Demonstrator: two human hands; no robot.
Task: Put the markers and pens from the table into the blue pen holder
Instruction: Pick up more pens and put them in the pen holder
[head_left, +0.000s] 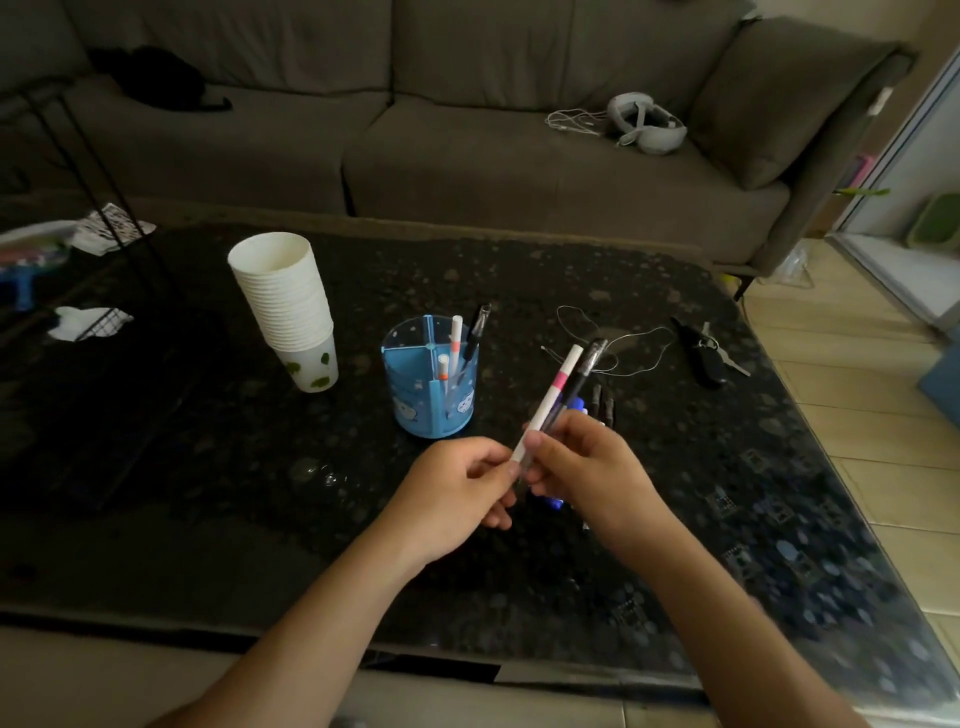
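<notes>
We work over the dark counter (675, 364), and we take the blue pen holder (430, 379) as our landmark. It stands upright near the middle, already carrying two white markers with orange bands and a black pen in its far compartments. To its left stands a stack of paper cups (288, 306); well to its right lie a thin cord and a bunch of keys (706, 353).

Just in front and to the right of the holder, our right hand (587, 462) pinches two things at their lower ends: a white marker with a pink band (551, 397) and a black pen (584, 371), both tilted with their tops leaning up and to the right. Our left hand (457, 488) closes its fingertips on the marker's bottom end, touching the right hand.

More pens (602, 402), dark and blue, lie on the counter behind and under the right hand, partly hidden.

To do this step well, we should probably let one hand take the marker alone, stand it upright, bring it over an open compartment and lower it rather than drop it, so the light holder does not tip.
</notes>
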